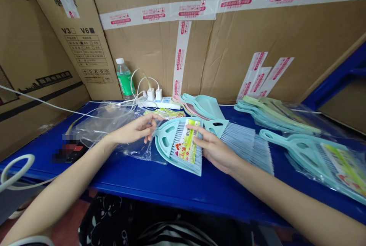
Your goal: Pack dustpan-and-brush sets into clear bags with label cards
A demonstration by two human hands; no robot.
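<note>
A mint-green dustpan (161, 150) lies in front of me with a small brush (177, 145) nested in it. A bright yellow-green label card (187, 147) rests over the pale bristles. My right hand (214, 149) is at the right side of this set, thumb and index finger on the card's face; its other fingers are mostly hidden. Close to the set's handle end, my left hand (140, 128) has its index finger stretched out and the others loosely bent, nothing visible in it. Beneath and beside it spreads a clear plastic bag (134, 149).
Loose brushes (243, 141) lie to the right, dustpans (207, 105) behind. Bagged sets (307, 149) and another stack (268, 112) lie farther right. A power strip (168, 104) with chargers, a green-labelled bottle (125, 80) and cables stand along the cardboard wall (148, 48). The table (171, 192) is blue.
</note>
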